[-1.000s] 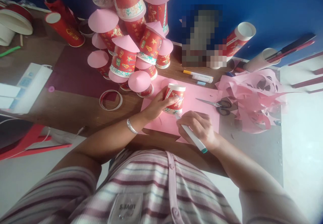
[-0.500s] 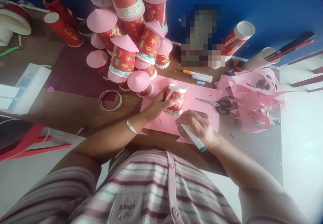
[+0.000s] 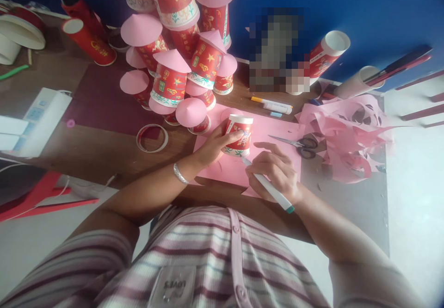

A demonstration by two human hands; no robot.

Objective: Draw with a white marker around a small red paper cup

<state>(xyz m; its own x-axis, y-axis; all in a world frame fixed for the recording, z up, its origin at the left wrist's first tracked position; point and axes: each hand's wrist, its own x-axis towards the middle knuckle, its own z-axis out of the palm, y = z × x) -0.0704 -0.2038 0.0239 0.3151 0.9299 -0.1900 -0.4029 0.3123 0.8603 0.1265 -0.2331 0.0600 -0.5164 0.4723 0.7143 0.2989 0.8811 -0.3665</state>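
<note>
The left hand [image 3: 217, 144] lies with its wrist low on the brown wooden worktop [image 3: 111, 153]. Its fingers close around the red patterned paper cup [image 3: 239, 134], which stands upside down on the pink paper sheet [image 3: 277, 132]. If this hold is light, I think the pen tip could push the cup aside. The right hand [image 3: 275, 171] is curled, and its fingers pinch a white marker pen with a teal end [image 3: 270, 188], the tip at the cup's lower rim.

Ahead of me, a pile of red cups capped with pink cones [image 3: 173, 77] stands on a wooden table [image 3: 104, 155]. A tape ring [image 3: 151, 138] lies just in front of it. To my right, scissors [image 3: 298, 144] lie beside a heap of pink paper scraps [image 3: 347, 132]. A white power strip [image 3: 38, 118] sits far left.
</note>
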